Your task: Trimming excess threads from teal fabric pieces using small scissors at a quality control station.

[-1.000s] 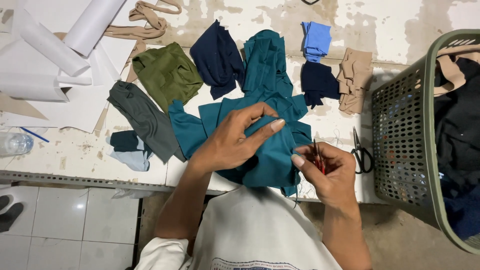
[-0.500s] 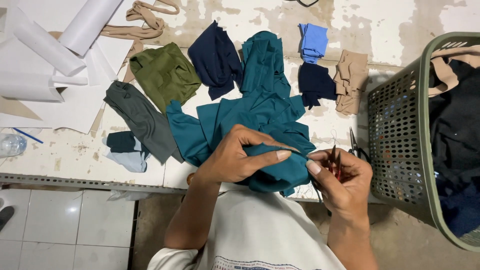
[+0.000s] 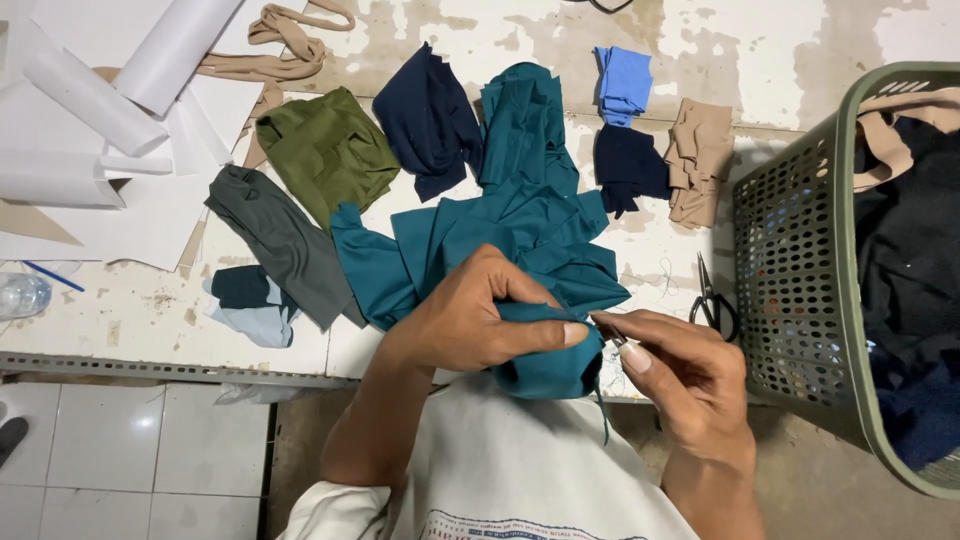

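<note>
The pale, stained tabletop (image 3: 800,40) carries everything, its near edge running just above the person's lap; at its right end a green perforated laundry basket (image 3: 800,290) stands against it, filled with dark and tan cloth, close enough to be reached without leaning; at the left lie white paper sheets and rolls (image 3: 120,110); between them folded fabric pieces are spread apart by colour, olive (image 3: 325,150), navy (image 3: 430,115), grey (image 3: 280,240), light blue (image 3: 622,82) and tan (image 3: 700,160), seemingly so that each can be told at a glance; the teal garment (image 3: 500,235) spills from the middle of the tabletop over the near edge, with one corner drawn up between the hands, probably to bring that bit close to the eyes while the rest stays supported; the left hand (image 3: 470,320) comes in from below with the wrist bent, its fingers wrapped tight round the bunched teal corner and the thumb stretched rightward to pin the fold flat; the right hand (image 3: 690,385) meets it from the right, palm turned inward, its fingers pinched narrow on a small metal tool (image 3: 615,340) whose tip touches the cloth by the left thumb, though what kind of tool cannot be told; black scissors (image 3: 712,298) lie idle beside the basket; a thin thread (image 3: 603,415) hangs from the held corner.
</note>
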